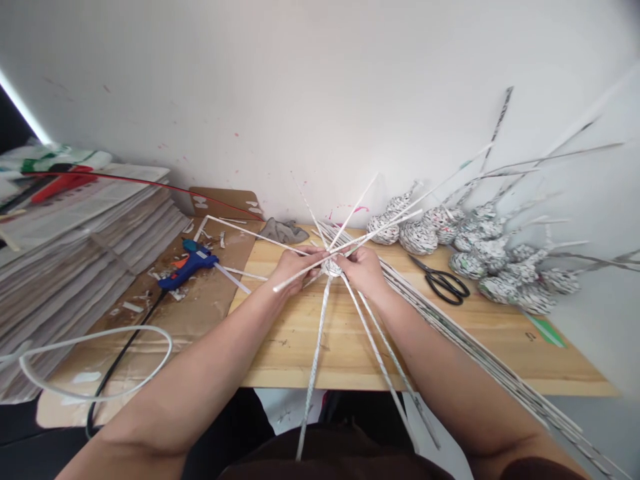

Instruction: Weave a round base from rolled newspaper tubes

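Observation:
Between my hands, above the wooden table, is a small woven paper piece (332, 267) with long rolled-paper strips radiating from its centre. My left hand (300, 268) grips its left side, fingers closed around the strips there. My right hand (364, 268) pinches the right edge, thumb pressed near the woven centre. One paper strip (313, 363) hangs toward my lap, and two more (381, 360) slant down by my right forearm. Other strips point up toward the wall and out to the left. The fingertips under the piece are partly hidden.
A bundle of paper tubes (450, 328) lies beneath my right arm. Black-handled scissors (446, 287) and several woven paper balls (419, 237) sit to the right. Leftward are a blue glue gun (193, 265) on cardboard (200, 313), a grey cloth (284, 231) and stacked newspapers (115, 250).

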`<state>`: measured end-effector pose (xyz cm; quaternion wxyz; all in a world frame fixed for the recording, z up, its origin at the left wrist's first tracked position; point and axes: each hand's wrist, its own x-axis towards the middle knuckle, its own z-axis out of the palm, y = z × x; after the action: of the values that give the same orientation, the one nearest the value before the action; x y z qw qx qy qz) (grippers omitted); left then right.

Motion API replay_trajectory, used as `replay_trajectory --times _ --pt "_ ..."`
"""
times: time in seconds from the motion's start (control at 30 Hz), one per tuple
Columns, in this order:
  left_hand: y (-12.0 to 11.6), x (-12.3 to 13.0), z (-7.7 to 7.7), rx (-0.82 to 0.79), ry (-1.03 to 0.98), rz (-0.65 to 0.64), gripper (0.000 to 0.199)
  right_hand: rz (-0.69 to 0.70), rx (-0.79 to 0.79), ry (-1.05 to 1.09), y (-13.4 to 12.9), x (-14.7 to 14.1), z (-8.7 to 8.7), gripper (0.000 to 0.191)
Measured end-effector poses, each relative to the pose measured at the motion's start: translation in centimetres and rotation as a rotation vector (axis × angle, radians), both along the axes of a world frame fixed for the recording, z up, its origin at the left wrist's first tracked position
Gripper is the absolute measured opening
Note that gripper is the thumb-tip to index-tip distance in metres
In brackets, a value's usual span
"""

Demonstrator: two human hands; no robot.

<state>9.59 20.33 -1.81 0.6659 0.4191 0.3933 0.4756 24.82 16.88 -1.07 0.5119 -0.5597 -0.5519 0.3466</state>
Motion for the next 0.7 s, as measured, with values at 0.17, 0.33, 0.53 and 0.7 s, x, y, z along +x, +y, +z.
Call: replay_trajectory --times 0.17,0.33,0.53,0.7 --pt "-0.14 0.07 0.22 0.005 0.045 -0.035 0.039 0.058 -0.017 -0.008 0.22 0.4 -0.27 0.019" --pt "-0.63 0.16 0.66 0.1 0.078 -0.044 0.04 0.027 -0.032 0.068 0.04 -0.06 -0.15 0.024" --pt "-0.64 0.15 0.74 0.131 0.067 -0.028 0.046 0.025 -0.068 0.084 -0.01 -0.11 -0.22 0.029" --pt "-0.6 0.08 0.89 0.104 0.095 -0.002 0.045 0.084 -0.061 0.002 -0.05 0.14 -0.02 0.029"
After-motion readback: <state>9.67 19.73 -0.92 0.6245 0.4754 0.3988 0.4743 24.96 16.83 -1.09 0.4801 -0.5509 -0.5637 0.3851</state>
